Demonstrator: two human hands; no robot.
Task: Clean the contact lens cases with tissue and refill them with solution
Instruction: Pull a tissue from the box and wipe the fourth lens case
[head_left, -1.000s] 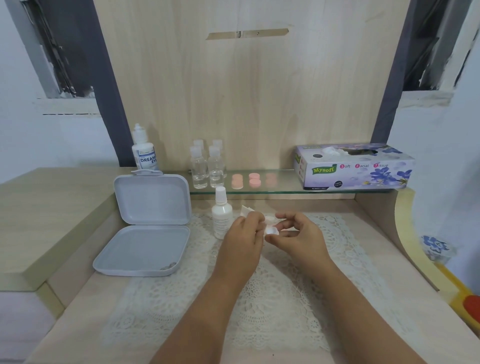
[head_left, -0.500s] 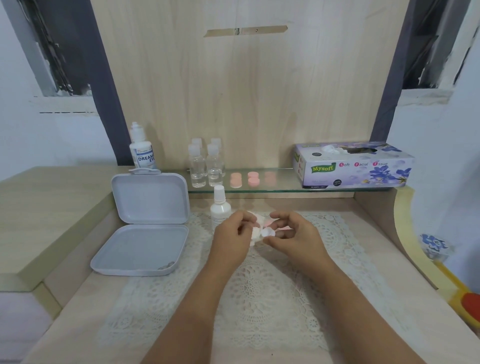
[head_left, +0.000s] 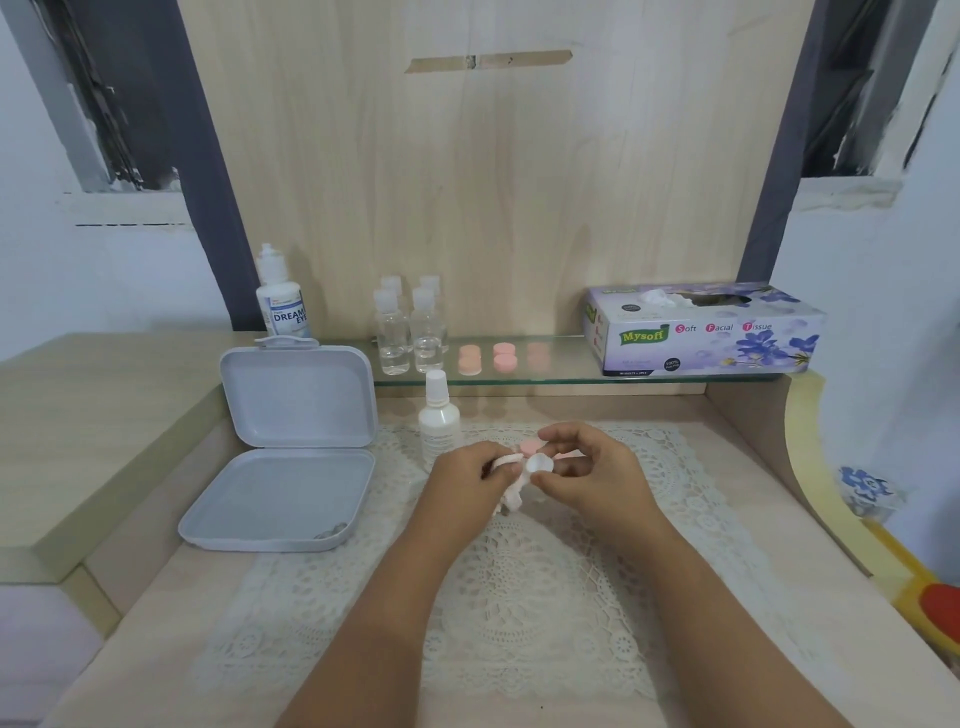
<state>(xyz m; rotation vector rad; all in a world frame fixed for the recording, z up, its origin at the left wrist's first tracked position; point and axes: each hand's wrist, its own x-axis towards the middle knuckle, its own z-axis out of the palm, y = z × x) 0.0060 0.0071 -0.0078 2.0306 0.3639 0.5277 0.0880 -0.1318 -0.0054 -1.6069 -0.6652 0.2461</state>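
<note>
Fingers (head_left: 558, 441) of my right hand (head_left: 587, 470) are pinching one lens case (head_left: 537, 462) while my left hand (head_left: 470, 475) is gripping tissue (head_left: 511, 483) against it; refilling seemingly not begun, with solution bottle (head_left: 439, 418) standing just beyond the fingers.

Soft, even indoor light, faint shadows, slight overall blur, and wide-angle bending at the edges.

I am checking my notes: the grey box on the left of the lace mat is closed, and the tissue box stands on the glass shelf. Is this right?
Not quite. In the head view the grey box lies open, lid raised. The tissue box does stand on the glass shelf.
</note>
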